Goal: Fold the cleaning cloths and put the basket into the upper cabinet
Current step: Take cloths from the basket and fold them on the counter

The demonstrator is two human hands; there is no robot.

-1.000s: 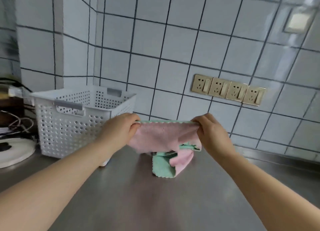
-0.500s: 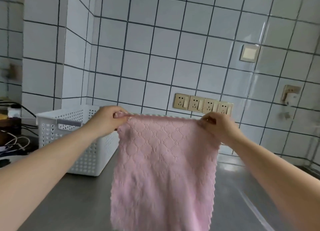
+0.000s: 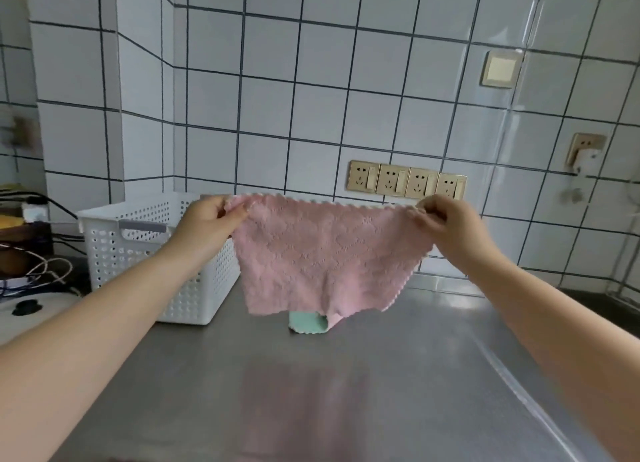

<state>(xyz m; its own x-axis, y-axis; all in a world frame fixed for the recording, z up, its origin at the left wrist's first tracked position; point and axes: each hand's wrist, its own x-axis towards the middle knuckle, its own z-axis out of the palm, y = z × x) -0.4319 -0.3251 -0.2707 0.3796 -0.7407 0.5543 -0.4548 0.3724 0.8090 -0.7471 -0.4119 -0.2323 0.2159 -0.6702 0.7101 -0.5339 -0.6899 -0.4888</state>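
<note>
A pink cleaning cloth [image 3: 322,260] hangs spread out above the steel counter. My left hand [image 3: 207,224] pinches its top left corner and my right hand [image 3: 446,226] pinches its top right corner. The cloth's lower edge curls under and shows its green back [image 3: 306,323] just above or on the counter. A white perforated basket [image 3: 145,253] with a grey handle stands on the counter to the left, behind my left forearm. What lies inside the basket is hidden.
The steel counter [image 3: 346,392] stretches toward me. A row of gold wall sockets [image 3: 405,182] sits on the tiled wall behind the cloth. Cables and a white round appliance [image 3: 27,309] crowd the far left. Another socket [image 3: 585,151] is at the right.
I lifted the bunched cloth and spread it out hanging full length. Now its lower part has dropped back toward the counter and folds under, and my hands are further apart.
</note>
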